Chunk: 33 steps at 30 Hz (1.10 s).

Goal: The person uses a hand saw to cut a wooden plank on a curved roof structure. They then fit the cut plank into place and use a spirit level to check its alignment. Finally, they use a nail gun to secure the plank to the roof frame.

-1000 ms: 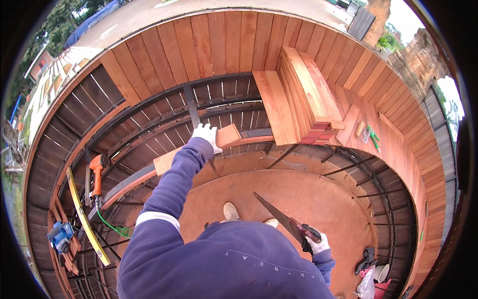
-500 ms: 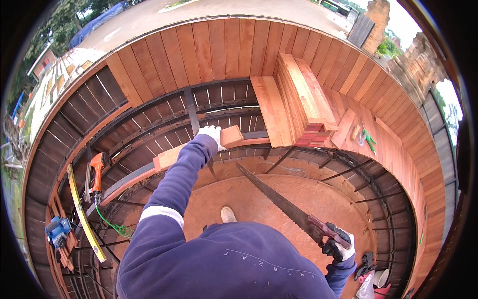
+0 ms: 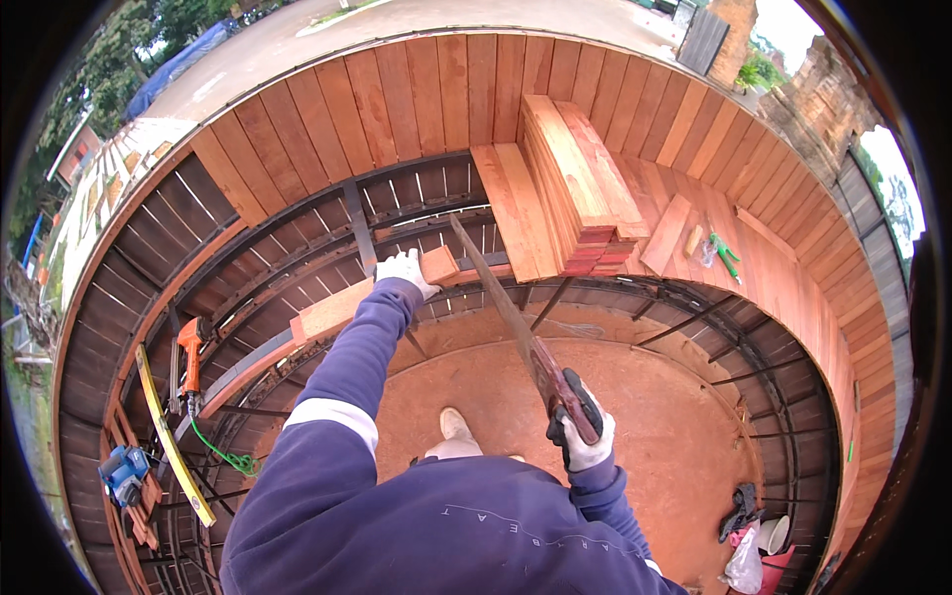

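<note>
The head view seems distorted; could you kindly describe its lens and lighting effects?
Head view: the level looks bowed, and black fills the corners; head view, upper right: the sky is washed out; head view, centre: any blur on the saw is too slight to judge.

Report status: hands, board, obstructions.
Left hand on board; right hand gripping saw. Saw tip by board's right end, contact unclear. Plank stack right of saw tip, may crowd it.
</note>
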Each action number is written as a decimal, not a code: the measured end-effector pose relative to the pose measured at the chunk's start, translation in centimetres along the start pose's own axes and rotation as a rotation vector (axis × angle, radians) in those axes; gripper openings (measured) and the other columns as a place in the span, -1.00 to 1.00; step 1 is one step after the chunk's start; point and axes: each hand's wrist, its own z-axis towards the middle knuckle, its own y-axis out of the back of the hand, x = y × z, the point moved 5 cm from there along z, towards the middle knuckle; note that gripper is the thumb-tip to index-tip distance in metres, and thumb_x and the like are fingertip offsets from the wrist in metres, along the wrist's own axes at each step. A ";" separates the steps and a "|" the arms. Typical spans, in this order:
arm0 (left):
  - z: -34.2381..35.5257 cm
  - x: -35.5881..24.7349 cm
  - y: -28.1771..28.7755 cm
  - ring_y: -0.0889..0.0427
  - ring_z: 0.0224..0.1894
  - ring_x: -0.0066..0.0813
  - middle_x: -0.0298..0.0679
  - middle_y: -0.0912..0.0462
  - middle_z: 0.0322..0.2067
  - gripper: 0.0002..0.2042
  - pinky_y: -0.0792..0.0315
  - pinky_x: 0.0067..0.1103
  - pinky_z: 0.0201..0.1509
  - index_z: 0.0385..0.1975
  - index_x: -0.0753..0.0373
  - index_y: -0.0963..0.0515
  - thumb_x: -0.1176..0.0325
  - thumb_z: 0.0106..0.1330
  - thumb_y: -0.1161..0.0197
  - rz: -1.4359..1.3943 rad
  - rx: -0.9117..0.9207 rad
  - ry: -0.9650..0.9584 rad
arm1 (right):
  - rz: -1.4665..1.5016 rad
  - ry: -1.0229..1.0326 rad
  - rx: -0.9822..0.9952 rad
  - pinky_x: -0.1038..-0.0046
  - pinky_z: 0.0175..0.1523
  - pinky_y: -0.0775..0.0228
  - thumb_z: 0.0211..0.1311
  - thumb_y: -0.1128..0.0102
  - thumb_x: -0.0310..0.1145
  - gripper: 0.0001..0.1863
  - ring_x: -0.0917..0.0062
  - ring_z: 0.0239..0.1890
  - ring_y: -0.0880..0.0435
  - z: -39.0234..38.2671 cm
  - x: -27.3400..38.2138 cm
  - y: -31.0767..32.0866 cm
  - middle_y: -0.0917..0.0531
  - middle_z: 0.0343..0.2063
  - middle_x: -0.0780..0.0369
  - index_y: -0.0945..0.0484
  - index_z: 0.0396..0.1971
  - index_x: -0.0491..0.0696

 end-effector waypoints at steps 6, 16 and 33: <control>0.1 -0.2 0.1 -0.51 0.31 -0.14 -0.09 -0.49 0.29 0.06 -0.38 -0.29 0.39 0.43 0.25 -0.26 -0.35 0.01 -0.42 0.027 0.073 0.016 | -0.020 0.056 0.064 0.60 -0.23 -0.46 0.22 -0.12 -0.56 -0.38 0.70 -0.42 -0.54 0.7 -1.0 -2.3 -0.67 -0.32 0.28 -0.42 0.35 -0.24; -0.2 -0.1 0.4 -0.63 0.17 -0.13 -0.08 -0.60 0.12 -0.21 -0.49 -0.29 0.27 0.22 0.20 -0.42 -0.20 0.09 -0.44 -0.017 0.006 0.003 | -0.126 0.075 0.077 0.55 -0.13 -0.54 0.17 -0.15 -0.65 -0.37 0.64 -0.31 -0.65 -0.6 -2.0 -1.4 -0.73 -0.23 0.14 -0.42 0.33 -0.29; 0.2 0.1 0.0 -0.57 0.25 -0.16 -0.10 -0.56 0.24 -0.01 -0.41 -0.32 0.36 0.38 0.26 -0.33 -0.30 0.03 -0.44 -0.017 0.077 0.032 | -0.242 0.164 0.073 0.45 -0.01 -0.58 0.19 -0.27 -0.61 -0.37 0.45 -0.17 -0.77 3.9 -2.7 -4.4 -0.74 -0.05 -0.02 -0.43 0.33 -0.26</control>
